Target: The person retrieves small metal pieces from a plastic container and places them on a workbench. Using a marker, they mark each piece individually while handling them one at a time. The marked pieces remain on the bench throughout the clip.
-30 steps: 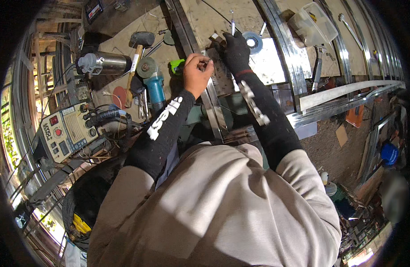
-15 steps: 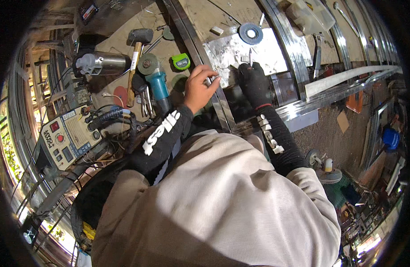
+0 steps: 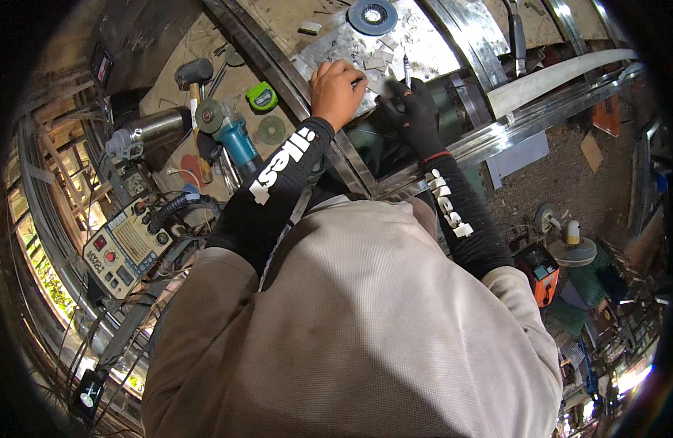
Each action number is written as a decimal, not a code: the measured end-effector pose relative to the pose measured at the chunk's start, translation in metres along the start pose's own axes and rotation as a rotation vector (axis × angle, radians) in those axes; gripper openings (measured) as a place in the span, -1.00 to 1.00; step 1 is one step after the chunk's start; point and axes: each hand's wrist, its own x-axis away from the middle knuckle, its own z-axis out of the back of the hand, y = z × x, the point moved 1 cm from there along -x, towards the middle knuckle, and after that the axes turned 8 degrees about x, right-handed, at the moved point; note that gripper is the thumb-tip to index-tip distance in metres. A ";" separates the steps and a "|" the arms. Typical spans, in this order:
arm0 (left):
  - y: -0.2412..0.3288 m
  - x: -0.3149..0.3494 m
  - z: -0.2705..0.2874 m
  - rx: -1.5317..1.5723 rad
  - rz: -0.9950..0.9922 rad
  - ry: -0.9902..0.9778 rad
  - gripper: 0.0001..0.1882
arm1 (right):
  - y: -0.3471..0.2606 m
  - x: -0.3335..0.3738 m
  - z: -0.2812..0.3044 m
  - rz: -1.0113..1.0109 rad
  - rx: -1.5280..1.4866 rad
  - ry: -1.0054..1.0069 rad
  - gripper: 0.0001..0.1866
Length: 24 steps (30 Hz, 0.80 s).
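Note:
My bare left hand (image 3: 338, 93) is over the near left edge of a shiny metal sheet (image 3: 431, 51), its fingers curled together. Whatever its fingertips hold is hidden. My right hand (image 3: 417, 120), in a black glove, is closed around a slim marker (image 3: 406, 71) whose light shaft sticks up past the fingers. Between and beyond the hands, several small flat metal pieces (image 3: 377, 61) lie on the sheet, which carries handwritten marks. A round grey flap disc (image 3: 373, 16) with a pale hub rests at the sheet's far end.
Steel bars (image 3: 278, 62) frame the sheet. To the left lie a green tape measure (image 3: 262, 96), a teal angle grinder (image 3: 236, 142), a mallet (image 3: 194, 71) and a steel bottle (image 3: 161, 128). A welding machine (image 3: 121, 248) with cables stands nearer. A curved pale strip (image 3: 555, 82) lies right.
The view has shifted, so the bench sits higher in the picture. My left hand has come over the sheet, its fingers turned down. The right hand still has the marker.

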 end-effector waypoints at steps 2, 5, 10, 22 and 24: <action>-0.003 0.004 -0.003 -0.006 0.060 -0.008 -0.83 | 0.003 0.001 -0.003 0.008 -0.035 0.027 -0.54; -0.006 0.005 -0.004 0.017 0.014 -0.004 -0.81 | 0.004 0.003 -0.004 -0.003 -0.065 0.011 -0.52; -0.005 0.005 -0.002 0.034 0.033 -0.016 -0.81 | 0.001 0.001 0.000 0.002 -0.083 -0.006 -0.54; -0.003 0.006 0.002 0.019 0.043 -0.055 -0.87 | -0.009 -0.009 0.002 -0.003 0.093 -0.048 -0.64; -0.004 0.007 0.003 0.015 0.044 -0.081 -0.88 | -0.006 -0.011 0.006 0.022 0.044 -0.058 -0.67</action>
